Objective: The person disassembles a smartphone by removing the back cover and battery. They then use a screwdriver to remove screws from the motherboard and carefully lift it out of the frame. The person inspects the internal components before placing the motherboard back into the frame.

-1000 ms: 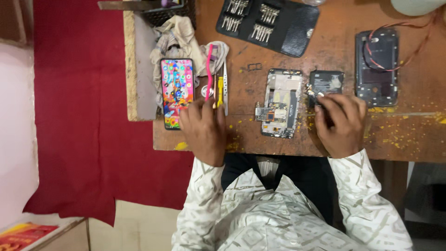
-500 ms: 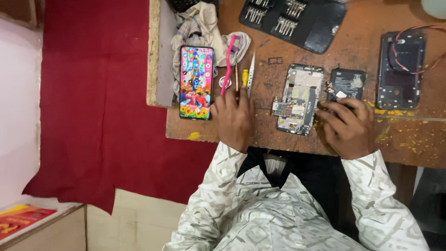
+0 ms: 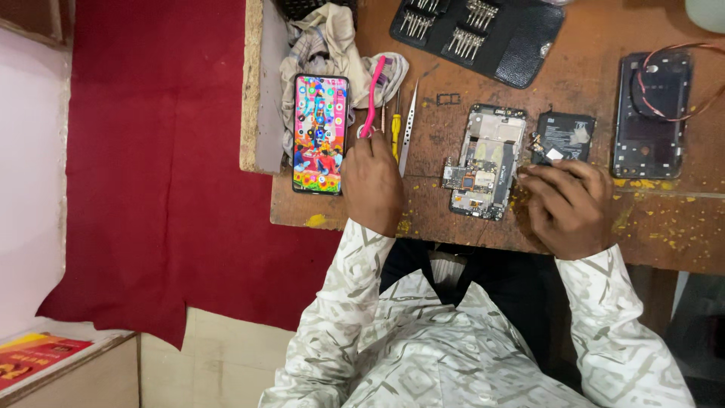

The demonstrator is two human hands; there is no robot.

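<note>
My left hand [image 3: 371,183] rests on the wooden table [image 3: 453,219], fingers curled around the near end of a pink brush [image 3: 371,94]. Next to it lie a yellow-handled screwdriver [image 3: 395,136] and metal tweezers [image 3: 408,128]. A phone with a lit, colourful screen [image 3: 320,132] sits just left of that hand. My right hand [image 3: 568,208] pinches a small dark part [image 3: 539,155] between an opened phone frame with a bare circuit board [image 3: 485,160] and a black battery [image 3: 566,136].
A black case of screwdriver bits [image 3: 483,34] lies at the far edge. A phone back cover with red wires [image 3: 651,113] is at the right. A crumpled cloth [image 3: 325,38] lies behind the lit phone. Red carpet [image 3: 151,189] covers the floor on the left.
The view has shifted a little. My left hand has slid from the table edge up to the pink brush. My right hand stays by the battery, now pinching the small part.
</note>
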